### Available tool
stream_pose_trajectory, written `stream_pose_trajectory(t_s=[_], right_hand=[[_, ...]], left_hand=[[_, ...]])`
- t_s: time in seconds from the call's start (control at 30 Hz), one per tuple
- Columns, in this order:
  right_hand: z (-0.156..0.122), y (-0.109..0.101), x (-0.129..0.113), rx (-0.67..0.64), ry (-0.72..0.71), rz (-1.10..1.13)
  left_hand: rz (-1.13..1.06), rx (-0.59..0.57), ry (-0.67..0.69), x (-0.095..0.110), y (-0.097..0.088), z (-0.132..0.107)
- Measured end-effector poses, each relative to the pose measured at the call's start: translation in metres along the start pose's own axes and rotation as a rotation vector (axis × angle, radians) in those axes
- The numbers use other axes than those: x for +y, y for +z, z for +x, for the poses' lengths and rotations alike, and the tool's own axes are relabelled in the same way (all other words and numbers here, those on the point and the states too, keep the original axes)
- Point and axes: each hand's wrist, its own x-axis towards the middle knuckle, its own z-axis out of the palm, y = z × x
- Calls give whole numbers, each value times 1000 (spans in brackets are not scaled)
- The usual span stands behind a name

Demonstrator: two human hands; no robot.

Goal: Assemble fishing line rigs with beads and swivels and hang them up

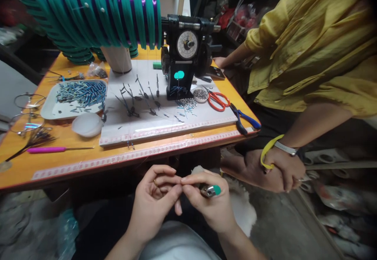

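Note:
My left hand point(157, 199) and my right hand point(210, 201) meet fingertip to fingertip in front of the table edge. Thumb and forefinger of each are pinched together; whatever lies between them is too fine to make out. Tucked in my right hand is a lighter point(210, 191), its metal top and teal end showing between the fingers. Above them, on a pale board point(200, 118), stand several fishing floats or dark weighted rigs point(141, 99) on thin lines. A black winding machine point(185, 55) with a round dial carries a row of green foam spools point(97, 12).
A white tray point(47, 108) of small blue pieces, a white bowl point(87, 125) and a pink-handled needle tool point(47, 149) are at left. Red scissors point(218, 101), blue pliers point(249, 119) and a dish of metal beads point(200, 95) lie at right. A person in yellow point(294, 48) stands close at right.

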Motion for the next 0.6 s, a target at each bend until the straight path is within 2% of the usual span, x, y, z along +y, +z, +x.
stream_pose_trajectory(t_s=[0.07, 0.13, 0.27, 0.33, 0.43, 0.53, 0.57, 0.6], right_hand=[[13, -12, 4, 21, -54, -141], [34, -30, 11, 75, -128, -388], [92, -61, 34, 119, -281, -1115], [115, -68, 44, 94, -318, -1233], [124, -64, 49, 107, -385, -1224], [99, -47, 33, 205, -516, -1035], [85, -40, 25, 172, -532, -902], [71, -32, 17, 43, -480, -751]], left_hand=[[27, 85, 27, 5, 2, 0], [59, 153, 56, 10, 4, 0], [87, 214, 76, 17, 3, 0], [79, 231, 68, 19, 2, -2], [54, 252, 45, 20, -1, -4], [37, 259, 34, 20, -5, -5], [34, 248, 35, 19, -7, -5], [30, 228, 38, 18, -9, -5]])
